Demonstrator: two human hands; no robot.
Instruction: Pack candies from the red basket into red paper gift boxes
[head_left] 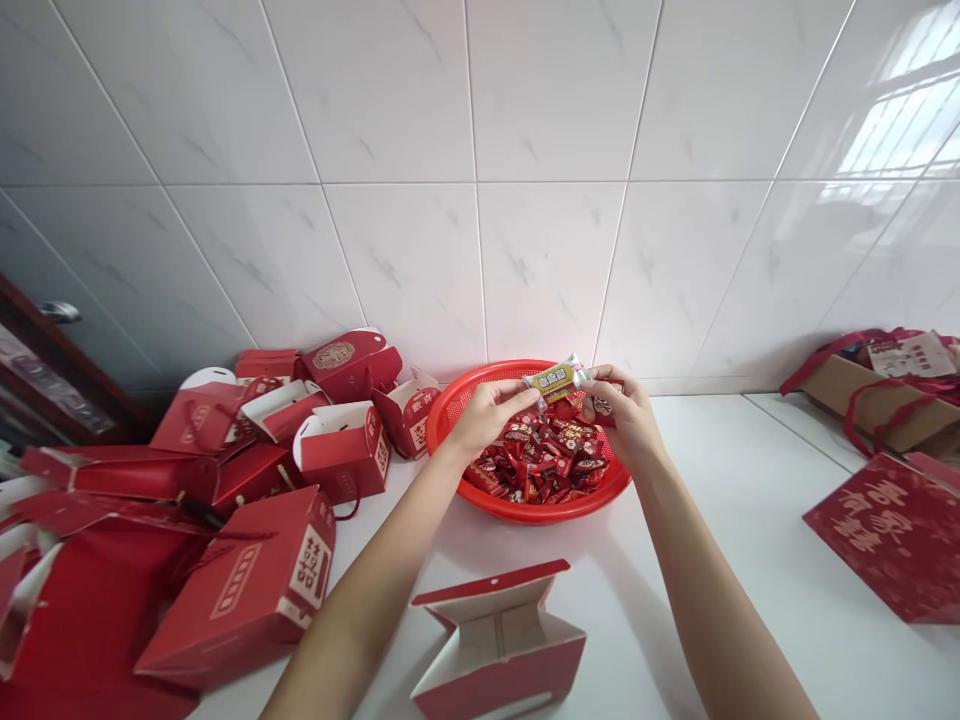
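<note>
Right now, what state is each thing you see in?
Yellow-labelled packet: looks sealed, held up
Left hand: closed on packet
Right hand: closed on packet
Red sweets: wrapped, heaped
Red basket: upright, holding sweets
Nearest red box: open
Boxes at left: some open
Brown container: open, things inside
Patterned box: open or shut unclear

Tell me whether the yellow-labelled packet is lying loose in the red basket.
No, the left hand and right hand hold the yellow-labelled packet up over the red basket.

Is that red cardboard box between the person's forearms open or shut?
Open: the red cardboard box has its top edges spread apart, showing its pale interior.
</note>
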